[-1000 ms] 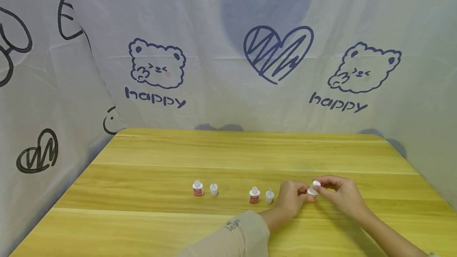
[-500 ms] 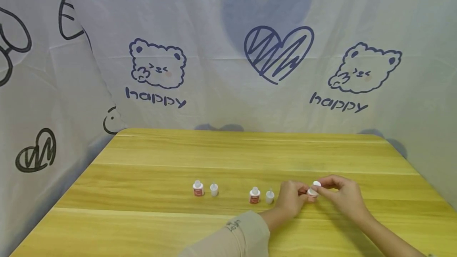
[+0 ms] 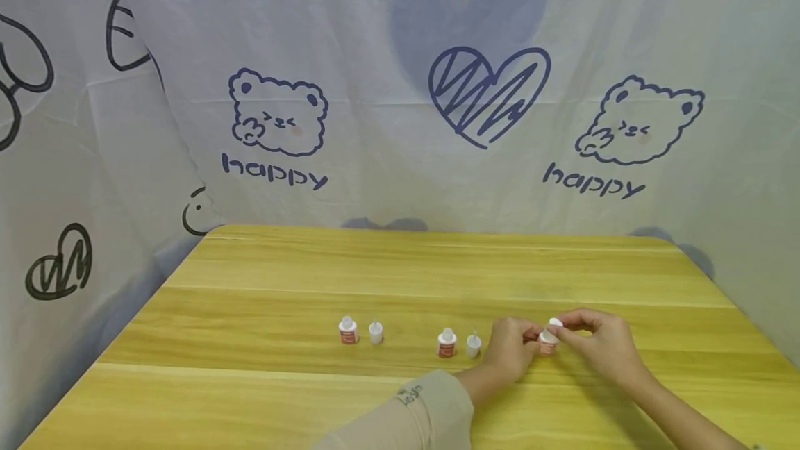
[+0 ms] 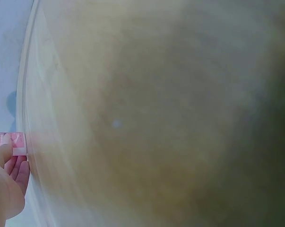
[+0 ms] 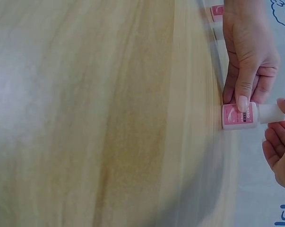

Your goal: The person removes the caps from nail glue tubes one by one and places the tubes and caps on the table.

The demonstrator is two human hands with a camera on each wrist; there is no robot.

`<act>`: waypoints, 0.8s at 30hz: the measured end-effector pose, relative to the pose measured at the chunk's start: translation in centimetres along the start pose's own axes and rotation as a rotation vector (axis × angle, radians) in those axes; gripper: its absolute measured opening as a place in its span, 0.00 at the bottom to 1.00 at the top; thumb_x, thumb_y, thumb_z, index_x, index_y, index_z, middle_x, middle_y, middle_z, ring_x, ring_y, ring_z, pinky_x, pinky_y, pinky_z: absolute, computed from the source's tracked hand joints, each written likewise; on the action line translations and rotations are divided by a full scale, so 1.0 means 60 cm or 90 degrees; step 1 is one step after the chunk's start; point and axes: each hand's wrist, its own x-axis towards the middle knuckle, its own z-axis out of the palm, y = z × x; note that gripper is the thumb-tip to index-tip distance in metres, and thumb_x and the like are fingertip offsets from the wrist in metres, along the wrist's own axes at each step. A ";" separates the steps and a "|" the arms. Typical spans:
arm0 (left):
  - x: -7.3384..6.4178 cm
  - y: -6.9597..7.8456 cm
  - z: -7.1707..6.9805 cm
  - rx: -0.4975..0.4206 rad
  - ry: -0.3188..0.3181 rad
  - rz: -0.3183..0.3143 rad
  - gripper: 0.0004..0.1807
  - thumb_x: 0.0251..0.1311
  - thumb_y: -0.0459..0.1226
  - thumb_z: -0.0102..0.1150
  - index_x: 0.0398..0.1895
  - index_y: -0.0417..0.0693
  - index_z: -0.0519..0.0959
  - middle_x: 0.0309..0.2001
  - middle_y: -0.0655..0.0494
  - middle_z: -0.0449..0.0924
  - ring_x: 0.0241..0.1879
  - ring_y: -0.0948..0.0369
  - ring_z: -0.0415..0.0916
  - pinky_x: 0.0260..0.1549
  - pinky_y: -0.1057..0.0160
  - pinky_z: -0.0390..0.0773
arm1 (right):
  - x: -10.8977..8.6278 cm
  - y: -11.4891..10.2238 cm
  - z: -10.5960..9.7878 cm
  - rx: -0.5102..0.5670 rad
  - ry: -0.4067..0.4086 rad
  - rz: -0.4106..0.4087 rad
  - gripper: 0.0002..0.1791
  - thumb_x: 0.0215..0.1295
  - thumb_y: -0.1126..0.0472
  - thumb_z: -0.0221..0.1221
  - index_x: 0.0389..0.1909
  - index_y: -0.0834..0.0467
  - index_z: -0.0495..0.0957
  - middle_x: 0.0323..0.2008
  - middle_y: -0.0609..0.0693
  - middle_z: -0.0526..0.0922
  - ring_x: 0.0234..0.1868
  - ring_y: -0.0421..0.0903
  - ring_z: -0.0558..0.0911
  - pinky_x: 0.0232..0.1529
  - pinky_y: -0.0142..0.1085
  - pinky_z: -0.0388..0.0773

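A small white bottle with a pink label [image 3: 547, 347] stands upright at the right of the table. My left hand [image 3: 509, 349] holds its body between thumb and fingers. The right wrist view shows the left thumb lying across the label of the bottle [image 5: 232, 118]. My right hand [image 3: 603, 346] pinches the white cap [image 3: 555, 323] on top of the bottle, thumb on the near side. In the left wrist view, the left hand [image 4: 7, 189] grips the bottle [image 4: 19, 142] at the frame's left edge.
Left of my hands stands an uncapped bottle [image 3: 446, 346], with an upturned cap [image 3: 473, 346] beside it, its thin applicator pointing up. Farther left are another uncapped bottle [image 3: 348, 332] and upturned cap [image 3: 375, 332]. A printed curtain [image 3: 387, 158] hangs behind the wooden table [image 3: 281, 401].
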 end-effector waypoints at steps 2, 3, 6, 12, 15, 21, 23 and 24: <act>0.000 0.000 0.000 -0.002 0.000 0.001 0.09 0.45 0.36 0.65 0.30 0.42 0.84 0.30 0.54 0.85 0.26 0.75 0.76 0.24 0.84 0.70 | 0.000 0.001 0.000 -0.002 -0.004 -0.003 0.02 0.51 0.62 0.65 0.26 0.56 0.82 0.26 0.49 0.85 0.28 0.24 0.75 0.31 0.25 0.76; 0.000 0.000 0.000 -0.005 -0.001 0.000 0.09 0.45 0.36 0.65 0.30 0.42 0.84 0.30 0.54 0.85 0.26 0.76 0.77 0.24 0.84 0.71 | 0.001 0.002 0.000 -0.003 -0.006 -0.005 0.02 0.51 0.62 0.65 0.26 0.56 0.82 0.26 0.50 0.85 0.28 0.24 0.75 0.31 0.25 0.76; 0.001 0.000 0.000 -0.006 -0.001 -0.007 0.08 0.45 0.35 0.65 0.30 0.42 0.84 0.30 0.55 0.85 0.26 0.76 0.76 0.24 0.84 0.70 | 0.002 0.003 -0.001 -0.006 -0.014 -0.012 0.02 0.52 0.63 0.64 0.27 0.57 0.83 0.26 0.50 0.85 0.29 0.24 0.75 0.31 0.26 0.77; 0.002 -0.002 0.001 -0.003 -0.005 -0.006 0.08 0.45 0.35 0.64 0.30 0.42 0.84 0.30 0.55 0.85 0.27 0.76 0.77 0.25 0.85 0.71 | 0.006 0.006 -0.004 0.005 -0.051 -0.009 0.04 0.53 0.64 0.63 0.30 0.59 0.83 0.29 0.52 0.86 0.31 0.23 0.76 0.32 0.25 0.77; 0.000 -0.002 0.000 0.005 -0.005 0.012 0.09 0.45 0.35 0.64 0.31 0.41 0.84 0.30 0.54 0.85 0.28 0.74 0.79 0.26 0.85 0.71 | 0.008 0.007 -0.007 0.020 -0.072 0.003 0.06 0.54 0.64 0.63 0.32 0.61 0.83 0.30 0.53 0.86 0.32 0.23 0.75 0.33 0.24 0.76; -0.001 -0.003 -0.002 0.018 -0.003 0.026 0.09 0.45 0.36 0.64 0.31 0.41 0.84 0.31 0.54 0.85 0.29 0.72 0.80 0.26 0.85 0.71 | 0.008 0.008 -0.007 0.034 -0.071 -0.014 0.06 0.54 0.65 0.62 0.33 0.62 0.82 0.30 0.53 0.86 0.32 0.23 0.76 0.34 0.25 0.77; -0.001 -0.003 -0.003 0.020 -0.002 0.030 0.09 0.45 0.36 0.63 0.31 0.41 0.84 0.30 0.54 0.85 0.29 0.72 0.80 0.26 0.85 0.71 | 0.007 0.008 -0.006 0.040 -0.064 -0.017 0.06 0.54 0.65 0.62 0.33 0.62 0.82 0.30 0.54 0.85 0.32 0.23 0.76 0.33 0.24 0.77; -0.001 -0.003 -0.003 0.021 -0.002 0.032 0.09 0.46 0.36 0.63 0.30 0.41 0.84 0.30 0.54 0.85 0.29 0.73 0.80 0.26 0.85 0.71 | 0.006 0.008 -0.005 0.043 -0.060 -0.018 0.06 0.54 0.65 0.62 0.33 0.62 0.82 0.29 0.53 0.85 0.32 0.23 0.76 0.33 0.24 0.77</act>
